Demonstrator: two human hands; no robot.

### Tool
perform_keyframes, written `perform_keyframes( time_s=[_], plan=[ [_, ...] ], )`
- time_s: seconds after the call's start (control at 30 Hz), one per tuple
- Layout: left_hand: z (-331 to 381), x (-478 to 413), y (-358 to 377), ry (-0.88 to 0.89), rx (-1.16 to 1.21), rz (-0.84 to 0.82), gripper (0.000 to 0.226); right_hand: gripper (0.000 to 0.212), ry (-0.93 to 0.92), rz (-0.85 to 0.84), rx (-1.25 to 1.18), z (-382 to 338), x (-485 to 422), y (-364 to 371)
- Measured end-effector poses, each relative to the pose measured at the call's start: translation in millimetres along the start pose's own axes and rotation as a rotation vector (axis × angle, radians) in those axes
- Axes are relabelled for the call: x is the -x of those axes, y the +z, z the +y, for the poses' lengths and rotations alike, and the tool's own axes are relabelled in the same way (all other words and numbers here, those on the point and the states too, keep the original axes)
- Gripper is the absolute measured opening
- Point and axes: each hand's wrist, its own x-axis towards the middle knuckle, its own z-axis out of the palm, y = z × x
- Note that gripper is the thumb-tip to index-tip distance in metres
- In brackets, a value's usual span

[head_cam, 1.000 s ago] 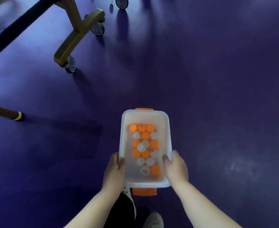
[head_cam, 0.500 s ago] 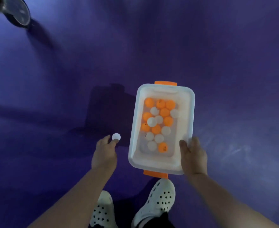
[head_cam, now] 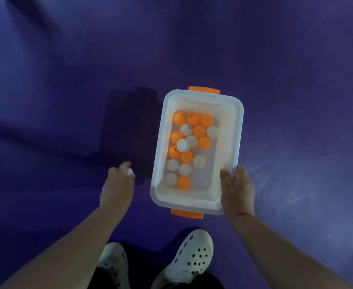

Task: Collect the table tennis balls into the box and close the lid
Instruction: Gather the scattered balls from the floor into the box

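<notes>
Box: one, rectangular with rounded corners, milky white plastic, smooth walls, open top. It sits at the right hand, running forward from it, with the left hand just beside its near left corner and not touching. Whether the box rests on the floor or is held clear of it, cannot tell. Two orange latches, one at the end far from the hands, one at the near end. Inside, seventeen balls, bunched toward the side nearer the left hand: nine orange balls, eight white balls, all smooth, matte, round. One white ball lies on top of the others near the middle. Several carry small dark printed marks, too small to read. Right hand grips the near right corner of the rim, thumb hooked over the inside, fingers wrapped round the outside. Left hand is motion-blurred; its fingertips pinch one more white ball, held outside the box. Both forearms bare. Floor: purple, smooth, faint pale scuffs out beyond the right hand. A dark shadow lies on it ahead of the left hand, beside the box. Two white clog shoes, perforated uppers: one behind the box, one behind the left forearm.
</notes>
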Motion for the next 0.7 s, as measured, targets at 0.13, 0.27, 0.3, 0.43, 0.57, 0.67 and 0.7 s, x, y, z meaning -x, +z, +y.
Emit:
perform_keyframes(
  time_s=[0.13, 0.27, 0.3, 0.43, 0.57, 0.67, 0.7],
  plan=[
    [29, 37, -64, -0.007, 0.402, 0.142, 0.014, 0.023, 0.002, -0.032, -0.014, -42, 26, -23],
    [62, 82, -143, 0.083, 0.569, 0.406, 0.02, 0.028, -0.051, -0.048, 0.033, -100, 60, -58],
    [72, 95, -167, 0.07, 0.583, 0.446, 0.027, 0.029, -0.066, -0.053, 0.043, -116, 69, -68],
    [109, 155, -253, 0.295, 0.465, 0.399, 0.051, 0.03, -0.112, -0.113, 0.038, -183, 111, -119],
    [126, 204, -330, 0.449, 0.24, 0.303, 0.053, 0.02, -0.143, -0.155, -0.009, -249, 158, -176],
    [123, 242, -386, 0.456, 0.13, 0.459, 0.046, 0.019, -0.174, -0.142, -0.011, -295, 196, -220],
    [121, 254, -403, 0.461, 0.075, 0.504, 0.044, 0.02, -0.181, -0.14, -0.026, -309, 209, -233]
  ],
)
